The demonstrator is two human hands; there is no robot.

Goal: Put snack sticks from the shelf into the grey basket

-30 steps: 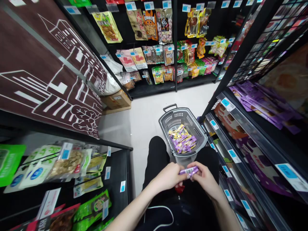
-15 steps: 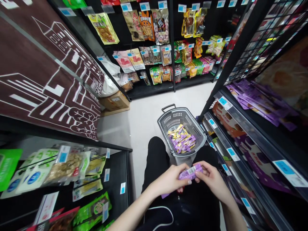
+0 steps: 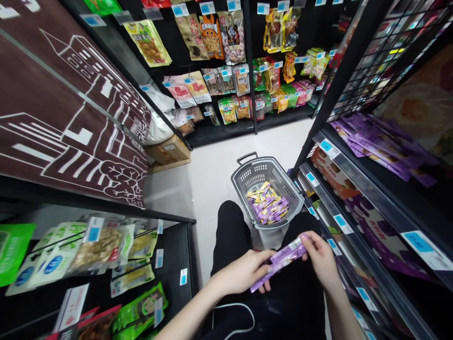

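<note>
Purple packet (image 3: 286,255) is up over the lap, strung between both hands; long axis runs about 2 to 8 o'clock, so it lies slanted, 2 end farther from the body. Right hand (image 3: 320,257) has that 2 end in a thumb-and-finger pinch, coming in from 4 o'clock. Left hand (image 3: 249,271) has the lower half, thumb on top, fingers underneath, nearly closed, coming in from 8; a short tail sticks out past it at 8. Neither hand is spread, both are on the packet, no gap to it. Can't tell if it's one wrapper or two overlapped. Basket (image 3: 245,188) sits between 11 and 12 o'clock from the packet, lower down, just beyond the knees, loose pile of purple and yellow packets (image 3: 272,208) inside. Key relation: packet lies roughly crosswise to the basket's length, which looks about 11 to 5. Nearer hand to the rim: too close to call, height hidden from this angle. More purple packs (image 3: 382,146) on the shelf at 2 o'clock, well apart, right hand the nearer one to those
</note>
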